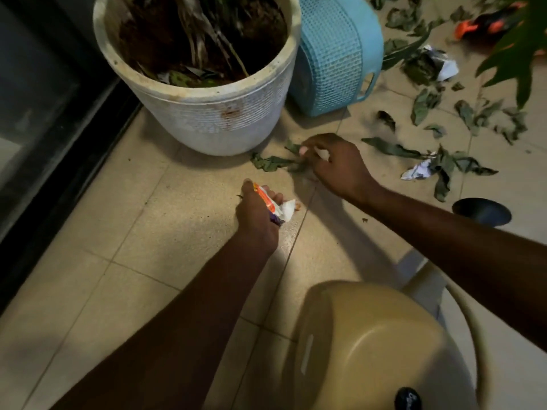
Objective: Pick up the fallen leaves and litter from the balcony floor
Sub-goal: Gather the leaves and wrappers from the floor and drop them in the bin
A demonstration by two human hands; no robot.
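My left hand (pixel 257 211) grips a crumpled wrapper (pixel 273 206), orange, white and purple, just above the tiled floor. My right hand (pixel 331 161) reaches to the foot of the white planter and pinches wilted green leaves (pixel 272 162) lying there. More fallen leaves (pixel 444 164) are scattered over the tiles to the right, with a crumpled white paper (pixel 418 171) among them. Another piece of paper (pixel 444 65) lies further back among leaves.
A large white planter (pixel 213 113) with soil stands at the back, a blue mesh basket (pixel 334 54) lies beside it. A tan bin (pixel 364 344) is at the bottom right. A dark round object (pixel 481 211) sits at right. A black door frame (pixel 59 161) runs along the left.
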